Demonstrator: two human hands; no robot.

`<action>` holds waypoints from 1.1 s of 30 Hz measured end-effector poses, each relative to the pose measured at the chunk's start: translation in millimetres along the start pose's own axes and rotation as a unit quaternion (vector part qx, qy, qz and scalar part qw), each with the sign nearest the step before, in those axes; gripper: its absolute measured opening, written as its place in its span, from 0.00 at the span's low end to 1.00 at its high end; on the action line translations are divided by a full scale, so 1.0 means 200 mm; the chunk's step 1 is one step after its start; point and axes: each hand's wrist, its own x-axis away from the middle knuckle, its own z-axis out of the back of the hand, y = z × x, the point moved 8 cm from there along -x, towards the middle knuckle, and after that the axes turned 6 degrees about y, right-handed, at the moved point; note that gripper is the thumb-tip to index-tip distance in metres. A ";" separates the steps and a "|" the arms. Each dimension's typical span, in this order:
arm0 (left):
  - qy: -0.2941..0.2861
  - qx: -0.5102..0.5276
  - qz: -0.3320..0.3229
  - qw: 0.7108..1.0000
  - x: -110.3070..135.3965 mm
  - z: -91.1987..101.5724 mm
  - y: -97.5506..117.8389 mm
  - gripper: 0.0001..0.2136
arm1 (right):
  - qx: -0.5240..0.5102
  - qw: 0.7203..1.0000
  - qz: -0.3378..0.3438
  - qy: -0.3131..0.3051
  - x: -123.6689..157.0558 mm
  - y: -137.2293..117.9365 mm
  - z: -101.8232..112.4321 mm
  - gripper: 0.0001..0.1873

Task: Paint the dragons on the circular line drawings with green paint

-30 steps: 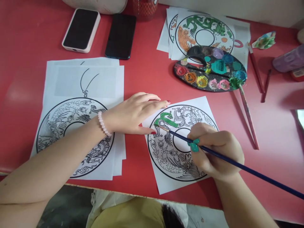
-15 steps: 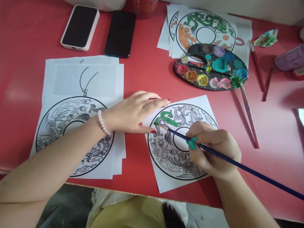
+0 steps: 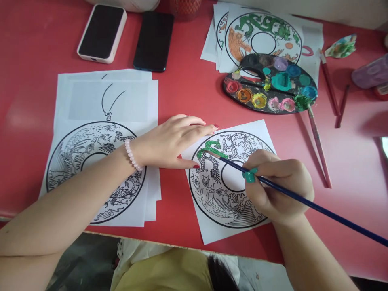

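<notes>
My right hand (image 3: 277, 184) is closed around a blue-handled paintbrush (image 3: 292, 197). The brush tip rests at the partly green dragon on a printed sheet (image 3: 209, 230) with a round dragon-and-phoenix drawing. Fingers outstretched, my left hand (image 3: 169, 141) lies flat, its fingertips on the upper left edge of that sheet. A pink bead bracelet (image 3: 132, 155) circles the left wrist. Under the left forearm is a stack of uncoloured printed sheets (image 3: 109, 101). Beyond my right hand sits a black paint palette (image 3: 251, 106) with several colours, green at its right end.
A second paintbrush (image 3: 319, 147) leans on the palette's right end. Painted sheets (image 3: 209, 52) lie partly beneath the palette. Two red brushes (image 3: 330, 87) (image 3: 342, 107) and a paint-stained crumpled tissue (image 3: 341, 47) are at the right. Two phones or similar devices (image 3: 103, 34) (image 3: 154, 42) lie at the back left.
My right hand and the paintbrush have shifted slightly right, the tip moving right and up along the dragon. More of its body is green. My left hand stays in place.
</notes>
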 end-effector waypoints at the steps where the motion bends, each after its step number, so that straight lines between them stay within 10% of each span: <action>1: 0.000 0.000 0.000 1.000 0.00 0.00 0.00 0.34 | 0.002 1.000 0.000 -0.005 -0.01 -0.01 0.00 0.12; 33: 0.010 -0.015 -0.019 1.000 0.00 0.00 0.00 0.36 | -0.037 0.999 -0.001 0.004 0.01 0.01 0.00 0.15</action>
